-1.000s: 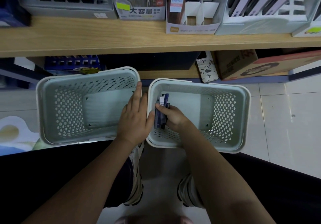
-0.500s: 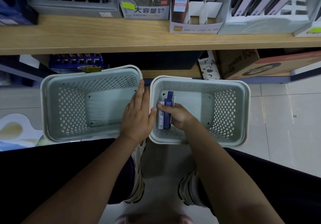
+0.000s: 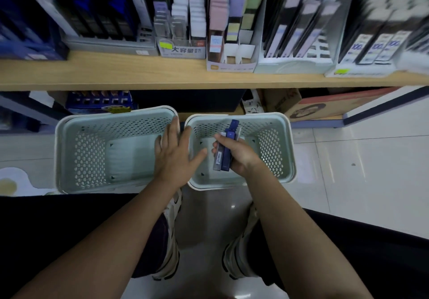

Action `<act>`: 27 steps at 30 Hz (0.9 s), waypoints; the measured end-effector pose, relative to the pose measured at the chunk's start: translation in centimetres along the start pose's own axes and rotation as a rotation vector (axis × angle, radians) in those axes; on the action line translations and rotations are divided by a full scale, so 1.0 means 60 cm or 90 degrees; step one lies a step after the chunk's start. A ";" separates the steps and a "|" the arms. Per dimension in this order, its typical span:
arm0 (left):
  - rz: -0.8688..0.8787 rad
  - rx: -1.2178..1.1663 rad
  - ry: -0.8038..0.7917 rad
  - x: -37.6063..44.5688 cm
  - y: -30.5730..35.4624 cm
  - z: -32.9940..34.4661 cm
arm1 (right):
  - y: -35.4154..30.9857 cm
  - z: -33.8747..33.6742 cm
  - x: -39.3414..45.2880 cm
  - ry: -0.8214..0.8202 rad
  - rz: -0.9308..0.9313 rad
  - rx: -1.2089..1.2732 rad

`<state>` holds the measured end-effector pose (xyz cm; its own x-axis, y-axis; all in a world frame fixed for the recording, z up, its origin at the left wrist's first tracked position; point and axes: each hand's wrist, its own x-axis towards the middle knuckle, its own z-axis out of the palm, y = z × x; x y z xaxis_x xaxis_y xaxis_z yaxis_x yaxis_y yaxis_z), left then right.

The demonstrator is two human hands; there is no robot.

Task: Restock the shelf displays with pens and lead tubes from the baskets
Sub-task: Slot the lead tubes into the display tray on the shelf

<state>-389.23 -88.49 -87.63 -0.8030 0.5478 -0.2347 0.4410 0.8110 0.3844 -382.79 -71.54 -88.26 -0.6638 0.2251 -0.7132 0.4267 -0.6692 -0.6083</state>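
Two pale green perforated baskets stand side by side on the floor below the shelf. My right hand (image 3: 240, 156) grips a small bundle of dark blue and grey lead tubes (image 3: 224, 151) above the inside of the right basket (image 3: 282, 159). My left hand (image 3: 176, 155) lies flat with straight fingers across the adjoining rims, over the right wall of the left basket (image 3: 67, 150). The left basket's floor shows nothing in it. On the wooden shelf (image 3: 116, 73) above stand display boxes (image 3: 229, 62) of pens and refills, blurred.
Under the shelf sit a blue box (image 3: 99, 101) and cardboard cartons (image 3: 299, 106). White floor tiles (image 3: 359, 171) stretch to the right. My shoes (image 3: 236, 252) and dark trouser legs fill the bottom of the view.
My right hand has lifted the lead tubes higher inside the right basket. The view has tilted up, showing more of the shelf displays. My left hand's fingers have spread slightly.
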 end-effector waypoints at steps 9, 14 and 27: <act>-0.011 -0.658 -0.364 -0.054 0.176 -0.202 | -0.150 0.089 -0.211 -0.093 -0.185 0.008; 0.036 -0.734 -0.281 -0.116 0.252 -0.298 | -0.227 0.131 -0.359 -0.087 -0.334 -0.108; 0.155 -0.726 -0.122 -0.230 0.361 -0.423 | -0.288 0.152 -0.581 -0.027 -0.544 -0.334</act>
<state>-378.79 -83.69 -53.42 -0.6313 0.7631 -0.1379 -0.1164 0.0826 0.9898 -372.64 -74.29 -49.69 -0.8912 0.4518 0.0408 0.0071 0.1037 -0.9946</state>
